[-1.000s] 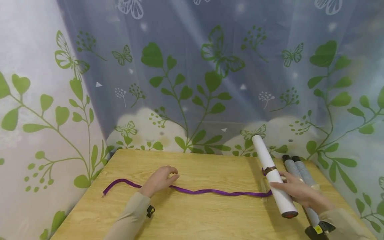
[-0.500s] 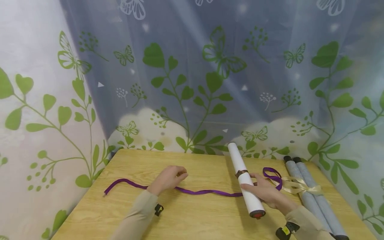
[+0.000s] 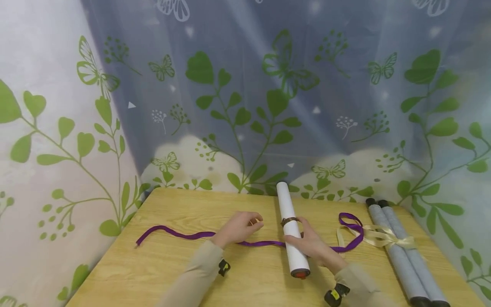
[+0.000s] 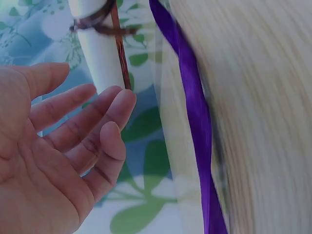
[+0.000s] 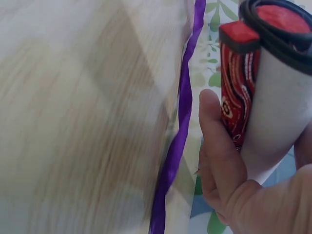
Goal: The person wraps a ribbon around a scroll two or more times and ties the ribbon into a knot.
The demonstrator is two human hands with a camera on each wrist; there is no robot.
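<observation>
A white rolled scroll (image 3: 286,204) with a brown tie (image 3: 289,220) round its middle slants over the table, and my right hand (image 3: 311,244) grips its lower half. In the right wrist view, fingers and thumb wrap the scroll (image 5: 280,105), which shows a red patterned strip (image 5: 238,83) and a dark-rimmed end. A long purple ribbon (image 3: 182,235) runs across the table, passing beneath the scroll. My left hand (image 3: 238,228) hovers over the ribbon left of the scroll, fingers loosely bent and holding nothing. The left wrist view has that palm (image 4: 53,165) beside the ribbon (image 4: 195,107).
Two grey rolls (image 3: 399,260) with black ends lie side by side at the right, bound by a cream ribbon bow (image 3: 383,236). Between them and my right hand the purple ribbon curls into a loop. A patterned curtain (image 3: 238,149) hangs along the back edge of the wooden table (image 3: 184,277).
My right hand has carried the scroll leftward from beside the grey rolls, uncovering the cream bow and the ribbon's looped end. My left hand has shifted right along the ribbon.
</observation>
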